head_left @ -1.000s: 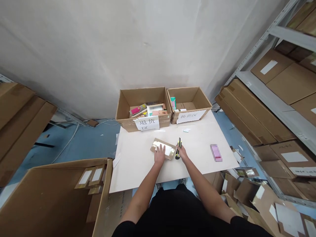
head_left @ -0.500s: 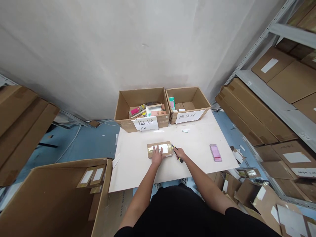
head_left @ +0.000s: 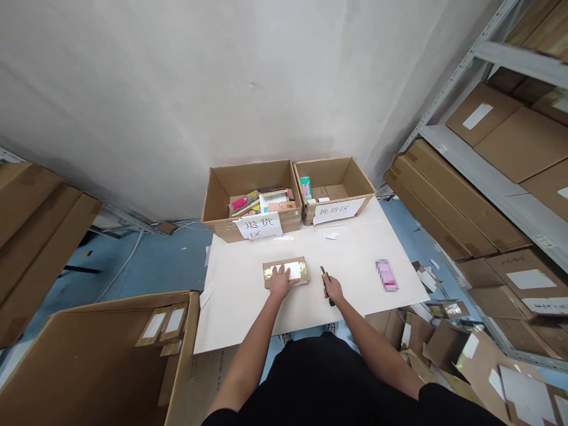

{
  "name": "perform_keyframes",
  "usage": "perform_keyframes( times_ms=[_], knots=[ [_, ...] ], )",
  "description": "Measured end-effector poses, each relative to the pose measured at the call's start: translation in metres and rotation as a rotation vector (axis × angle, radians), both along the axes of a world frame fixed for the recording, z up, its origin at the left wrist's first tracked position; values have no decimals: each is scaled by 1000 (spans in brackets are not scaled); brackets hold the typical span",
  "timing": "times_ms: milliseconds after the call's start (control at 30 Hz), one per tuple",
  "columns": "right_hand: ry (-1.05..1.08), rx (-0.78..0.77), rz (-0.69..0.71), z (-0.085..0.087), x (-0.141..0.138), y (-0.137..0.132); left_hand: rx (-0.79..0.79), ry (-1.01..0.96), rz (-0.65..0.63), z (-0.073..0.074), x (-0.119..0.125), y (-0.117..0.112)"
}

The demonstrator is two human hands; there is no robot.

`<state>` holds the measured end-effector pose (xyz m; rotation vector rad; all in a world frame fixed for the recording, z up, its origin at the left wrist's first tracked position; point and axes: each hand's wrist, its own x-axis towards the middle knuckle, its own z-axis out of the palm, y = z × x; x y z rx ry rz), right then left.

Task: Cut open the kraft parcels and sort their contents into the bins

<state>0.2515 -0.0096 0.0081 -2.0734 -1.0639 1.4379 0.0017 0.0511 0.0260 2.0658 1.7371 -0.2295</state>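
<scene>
A small taped cardboard box (head_left: 303, 267) with a white label lies on the white table (head_left: 239, 313). My left hand (head_left: 280, 283) rests on top of it, fingers spread over the label. To the right of the box, apart from it, my right hand (head_left: 333, 289) is closed around a black and yellow utility knife (head_left: 326, 273). The knife's front end points away from me, toward the back of the table. A pink item (head_left: 387, 276), blurred by pixelation, lies farther right on the table.
Two open cartons with handwritten signs, a left carton (head_left: 208, 216) with mixed packages and a right carton (head_left: 366, 183), stand along the back edge. A big open carton (head_left: 193, 319) is at the left. Discarded boxes (head_left: 437, 343) lie at the right below a loaded shelf (head_left: 461, 151).
My right hand has drawn the knife away from the box's right end, to the right and slightly toward me. My left hand stays on the box. The view has shifted slightly.
</scene>
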Motion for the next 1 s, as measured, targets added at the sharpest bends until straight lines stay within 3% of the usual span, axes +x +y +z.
perform_keyframes(
  times_ms=[100, 200, 300, 500, 700, 867, 1000],
  knots=[
    [-24, 1, -125, -1, -28, 10, 59, -13, 21, 3, -13, 16],
    [-94, -33, -86, -2, -57, 28, 25, 18, 22, -1, -23, 25],
    [-157, -66, -56, -6, -69, 39, 22, 30, 39, -8, -23, 26],
    [-140, -49, -59, -17, -62, 42, 133, 53, -5, -4, -19, 27],
    [-185, 12, -91, -20, -47, 58, -14, 94, -20, 12, -23, 25],
    [-83, 46, -86, -29, -29, 58, -59, 52, 19, 6, -19, 10],
    [48, 64, -232, -42, -20, 41, -152, 34, -47, -1, -24, 9]
  ],
)
